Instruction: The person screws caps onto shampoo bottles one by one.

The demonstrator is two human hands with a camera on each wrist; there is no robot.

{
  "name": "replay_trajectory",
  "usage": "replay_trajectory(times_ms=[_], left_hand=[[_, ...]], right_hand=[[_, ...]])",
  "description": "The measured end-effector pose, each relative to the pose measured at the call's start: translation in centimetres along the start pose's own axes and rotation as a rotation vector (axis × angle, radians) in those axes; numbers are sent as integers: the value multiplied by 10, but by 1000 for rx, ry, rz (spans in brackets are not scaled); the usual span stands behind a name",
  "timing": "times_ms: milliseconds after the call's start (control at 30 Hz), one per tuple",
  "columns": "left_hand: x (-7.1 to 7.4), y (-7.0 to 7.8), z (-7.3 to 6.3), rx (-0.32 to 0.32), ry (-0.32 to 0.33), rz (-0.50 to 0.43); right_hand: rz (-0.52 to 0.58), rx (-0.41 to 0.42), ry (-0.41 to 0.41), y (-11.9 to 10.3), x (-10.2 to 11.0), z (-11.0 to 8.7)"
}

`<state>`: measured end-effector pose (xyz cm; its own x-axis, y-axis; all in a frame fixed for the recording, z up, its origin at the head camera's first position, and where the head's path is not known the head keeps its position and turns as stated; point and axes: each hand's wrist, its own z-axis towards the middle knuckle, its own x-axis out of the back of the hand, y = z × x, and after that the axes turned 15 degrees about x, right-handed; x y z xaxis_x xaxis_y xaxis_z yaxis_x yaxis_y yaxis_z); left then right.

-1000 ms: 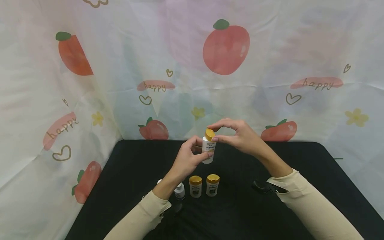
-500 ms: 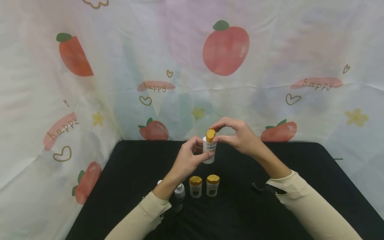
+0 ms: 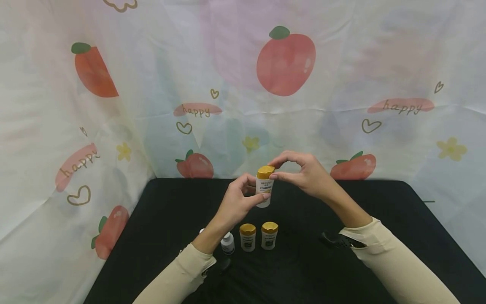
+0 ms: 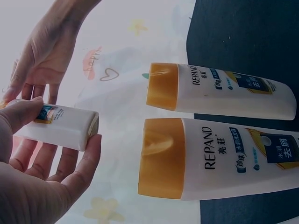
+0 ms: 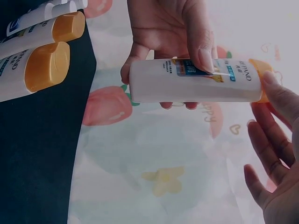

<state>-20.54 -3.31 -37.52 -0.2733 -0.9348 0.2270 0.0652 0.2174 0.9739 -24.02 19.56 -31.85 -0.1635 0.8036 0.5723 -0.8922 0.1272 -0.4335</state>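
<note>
My left hand (image 3: 236, 200) grips a white shampoo bottle (image 3: 264, 188) round its body, held upright above the black table. Thumb and fingers of my right hand (image 3: 308, 174) pinch the gold cap (image 3: 265, 172) at its top. The cap sits in line with the body. From the right wrist, the held shampoo bottle (image 5: 149, 84) shows its label, with the left thumb across it and the right thumb on the cap (image 5: 257, 70). In the left wrist view, the left fingers wrap the lower part of that bottle (image 4: 77, 123).
Two similar gold-capped shampoo bottles (image 3: 248, 240) (image 3: 269, 237) stand on the black table (image 3: 315, 274), nearer the body. Beside them is a smaller white bottle (image 3: 228, 244); another white top (image 3: 201, 230) is mostly hidden by the left forearm. A printed cloth (image 3: 228, 63) hangs behind the table.
The gold cap, turned across the bottle and looking narrow half a second ago, now lines up broad side forward with the body. Both hands have stayed in nearly the same place.
</note>
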Motion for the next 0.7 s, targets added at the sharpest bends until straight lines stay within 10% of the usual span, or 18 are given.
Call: replay_trajectory(times_ms=[700], left_hand=[[1,1,0,-6,5,-3]], right_hand=[[-10,48,18,-30,2,14]])
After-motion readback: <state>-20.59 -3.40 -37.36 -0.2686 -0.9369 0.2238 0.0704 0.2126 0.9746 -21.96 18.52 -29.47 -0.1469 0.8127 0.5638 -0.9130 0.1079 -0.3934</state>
